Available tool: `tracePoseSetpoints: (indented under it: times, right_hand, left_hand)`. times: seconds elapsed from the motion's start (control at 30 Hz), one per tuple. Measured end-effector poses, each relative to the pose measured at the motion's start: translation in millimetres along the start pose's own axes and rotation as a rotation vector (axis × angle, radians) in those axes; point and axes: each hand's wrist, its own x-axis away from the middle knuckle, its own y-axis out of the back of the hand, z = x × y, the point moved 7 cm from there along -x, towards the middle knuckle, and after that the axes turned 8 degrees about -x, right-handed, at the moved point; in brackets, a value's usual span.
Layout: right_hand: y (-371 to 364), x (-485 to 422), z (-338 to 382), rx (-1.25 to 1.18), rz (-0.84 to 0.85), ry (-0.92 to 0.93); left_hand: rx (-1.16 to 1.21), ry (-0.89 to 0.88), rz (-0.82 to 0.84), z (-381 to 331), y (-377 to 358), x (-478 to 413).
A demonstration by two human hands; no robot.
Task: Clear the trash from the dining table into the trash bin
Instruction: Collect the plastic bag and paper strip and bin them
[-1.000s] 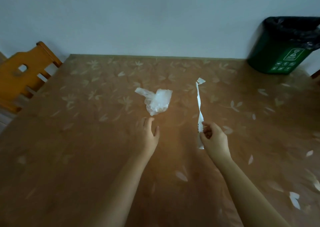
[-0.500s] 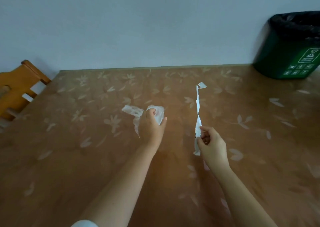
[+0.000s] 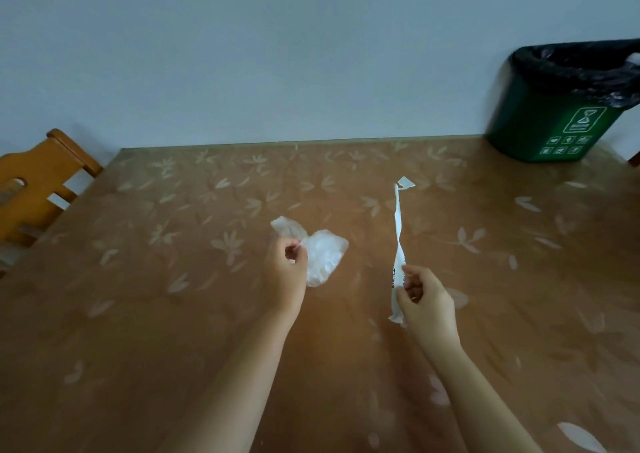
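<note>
- Head view, container: a green trash bin (image 3: 554,123) stands at the far right corner of the dining table (image 3: 156,296), close to the pale wall (image 3: 277,54).
- A black liner bag (image 3: 575,71) is folded over its rim. White pictograms mark its front.
- The camera sees little of the bin's inside. A small pale patch shows at the liner's edge by the frame border, but what it is cannot be told.
- Left hand (image 3: 285,272): its fingers are curled, and thumb and forefinger pinch a crumpled clear plastic bag (image 3: 323,255) at its gathered middle.
- One flap of the bag sticks out beyond the knuckles on the far side, and the fuller part bulges to the right of the hand. Whether the bag is off the table cannot be told.
- Right hand (image 3: 426,300): thumb and fingertips nip a long, twisted white paper wrapper (image 3: 398,238) near its lower end.
- A short tail of the wrapper shows below the grip. The rest runs away from the hand toward the far edge and ends in a torn flap.
- Both pieces of trash are near the middle of the table, well apart from the bin.
- A wooden chair (image 3: 38,182) stands at the table's left edge.
</note>
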Motion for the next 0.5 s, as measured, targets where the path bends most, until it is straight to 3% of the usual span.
tracePoseSetpoints:
  times: [0.27,0.5]
  right_hand:
    - [19,85,31,-0.001,-0.049,-0.063]
    - [24,183,64,0.026,-0.032,-0.034]
  left_hand:
    - [0.119,0.141,0.047,18,76,83]
    - [0.237,0.132,0.145,-3,153,164]
